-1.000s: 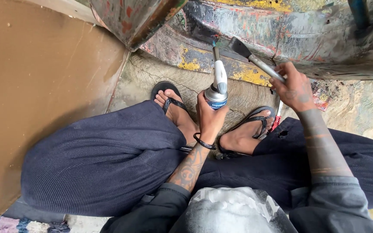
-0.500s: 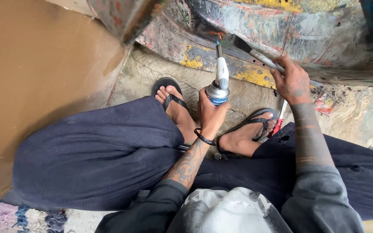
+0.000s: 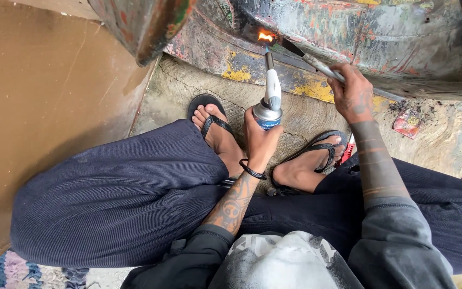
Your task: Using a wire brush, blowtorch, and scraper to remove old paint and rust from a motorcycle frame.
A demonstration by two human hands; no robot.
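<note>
Person sits low on cracked concrete, knees wide, dark ribbed trousers, black flip-flops.

Left hand (image 3: 260, 142) wraps fully round a small silver gas canister with white torch head and thin dark nozzle (image 3: 270, 99); fingers curled tight on the can, nothing else in them. The nozzle points away, up at the far side, and a small orange flame (image 3: 265, 36) burns at its tip against the worn, paint-flaked curved metal body (image 3: 380, 37) that fills the far edge of the scene.

Right hand (image 3: 353, 92), to the right and slightly farther, is clenched on the grey metal handle of a flat-bladed scraper (image 3: 308, 58); the blade runs left and its edge lies touching the surface right beside the flame.

Judgement on doing this well: keep the flame just ahead of the blade, moving rather than dwelling, blade low to the surface. Keep the canister upright and feet back from falling flakes.

A red crumpled wrapper (image 3: 406, 123) lies on the ground, far right.
</note>
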